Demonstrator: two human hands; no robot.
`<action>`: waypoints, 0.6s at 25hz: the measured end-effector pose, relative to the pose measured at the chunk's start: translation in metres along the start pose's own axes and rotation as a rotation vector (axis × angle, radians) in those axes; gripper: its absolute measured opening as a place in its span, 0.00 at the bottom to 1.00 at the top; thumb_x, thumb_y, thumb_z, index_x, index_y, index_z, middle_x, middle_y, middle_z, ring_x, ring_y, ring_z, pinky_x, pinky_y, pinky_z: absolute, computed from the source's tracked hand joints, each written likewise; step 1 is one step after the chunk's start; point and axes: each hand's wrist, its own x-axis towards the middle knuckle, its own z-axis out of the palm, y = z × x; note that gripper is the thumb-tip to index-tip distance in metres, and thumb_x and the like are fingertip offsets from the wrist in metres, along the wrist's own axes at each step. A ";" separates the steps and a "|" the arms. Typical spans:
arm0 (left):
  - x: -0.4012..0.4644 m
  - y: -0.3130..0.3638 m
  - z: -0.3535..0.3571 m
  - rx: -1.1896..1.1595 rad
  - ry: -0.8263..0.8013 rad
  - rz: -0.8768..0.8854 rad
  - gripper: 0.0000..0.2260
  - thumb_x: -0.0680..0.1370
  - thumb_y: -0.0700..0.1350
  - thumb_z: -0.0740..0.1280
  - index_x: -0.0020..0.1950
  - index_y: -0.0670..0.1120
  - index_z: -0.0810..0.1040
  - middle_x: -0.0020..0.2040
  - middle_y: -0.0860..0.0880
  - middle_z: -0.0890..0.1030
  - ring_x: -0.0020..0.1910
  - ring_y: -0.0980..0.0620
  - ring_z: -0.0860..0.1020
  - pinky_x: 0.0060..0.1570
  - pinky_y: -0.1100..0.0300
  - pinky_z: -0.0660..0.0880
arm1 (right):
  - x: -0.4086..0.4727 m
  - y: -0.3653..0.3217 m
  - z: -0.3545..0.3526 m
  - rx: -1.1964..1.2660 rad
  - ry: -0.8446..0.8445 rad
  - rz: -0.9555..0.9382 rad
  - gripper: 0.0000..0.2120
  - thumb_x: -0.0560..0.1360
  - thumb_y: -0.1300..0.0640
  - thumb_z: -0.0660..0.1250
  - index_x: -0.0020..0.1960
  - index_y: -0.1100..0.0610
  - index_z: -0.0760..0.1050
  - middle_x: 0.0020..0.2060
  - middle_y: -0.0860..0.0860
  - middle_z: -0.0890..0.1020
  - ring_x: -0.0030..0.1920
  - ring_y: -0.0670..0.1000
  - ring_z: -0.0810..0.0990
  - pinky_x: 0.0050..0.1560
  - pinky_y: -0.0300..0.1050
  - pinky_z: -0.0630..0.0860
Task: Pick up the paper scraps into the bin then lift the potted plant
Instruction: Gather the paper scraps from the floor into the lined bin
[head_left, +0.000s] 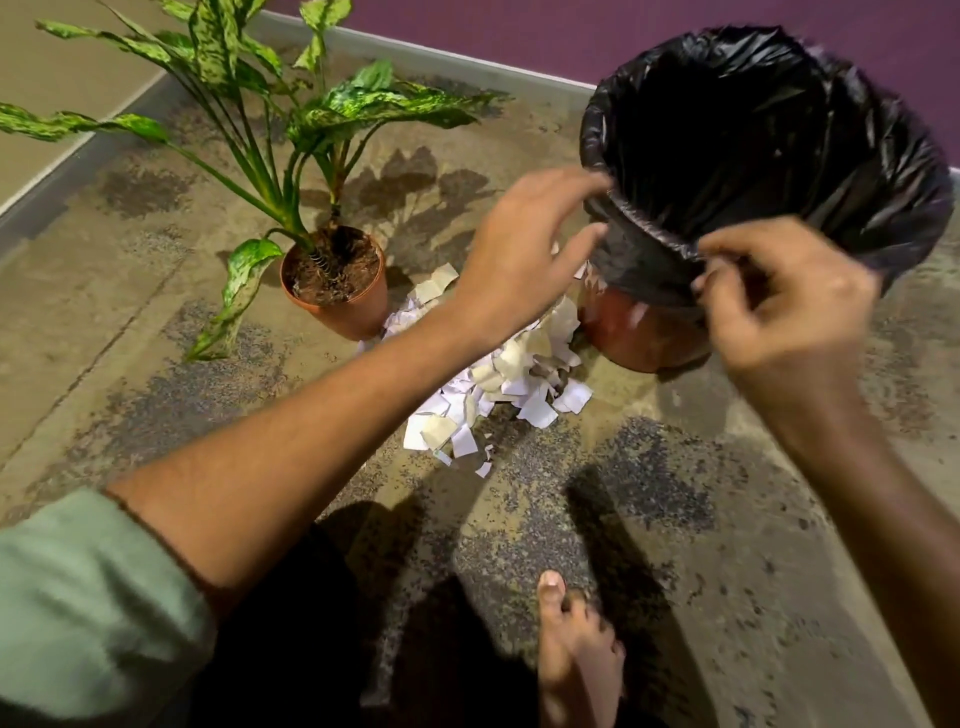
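Black plastic liner (769, 130) on the round red bin (639, 332): right hand (779, 306) pinches its rim, left hand (524, 249) spread loose beside, likely seating it before the white paper scraps (498, 384) go in.

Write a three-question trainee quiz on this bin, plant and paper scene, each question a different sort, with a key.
1. True or false: the paper scraps are already inside the bin.
2. Multiple choice: what does the right hand pinch? A) a leaf B) the black liner at the bin's rim C) a paper scrap
3. Fill in: the scraps lie on the floor between the bin and the ____.

Key
1. False: they lie in a heap on the floor.
2. B; the left hand reaches to the same rim with its fingers spread.
3. potted plant
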 end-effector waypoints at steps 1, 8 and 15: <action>-0.020 -0.011 0.000 -0.009 0.053 -0.087 0.12 0.77 0.45 0.67 0.59 0.44 0.79 0.57 0.49 0.81 0.59 0.50 0.77 0.60 0.60 0.68 | -0.018 -0.009 0.014 0.048 -0.062 0.016 0.08 0.76 0.66 0.66 0.51 0.60 0.82 0.44 0.52 0.82 0.40 0.47 0.79 0.47 0.25 0.70; -0.155 -0.094 0.012 0.062 0.036 -0.855 0.07 0.77 0.42 0.65 0.48 0.44 0.83 0.46 0.49 0.84 0.45 0.55 0.79 0.50 0.55 0.75 | -0.131 -0.008 0.123 0.192 -0.705 0.010 0.09 0.75 0.65 0.67 0.52 0.56 0.82 0.44 0.52 0.84 0.40 0.49 0.79 0.45 0.50 0.80; -0.242 -0.129 0.014 0.323 -0.291 -1.171 0.12 0.75 0.37 0.63 0.57 0.44 0.80 0.54 0.42 0.81 0.49 0.42 0.80 0.50 0.52 0.78 | -0.155 0.005 0.178 0.021 -0.931 0.076 0.27 0.74 0.55 0.72 0.71 0.56 0.70 0.69 0.52 0.71 0.66 0.54 0.71 0.67 0.44 0.65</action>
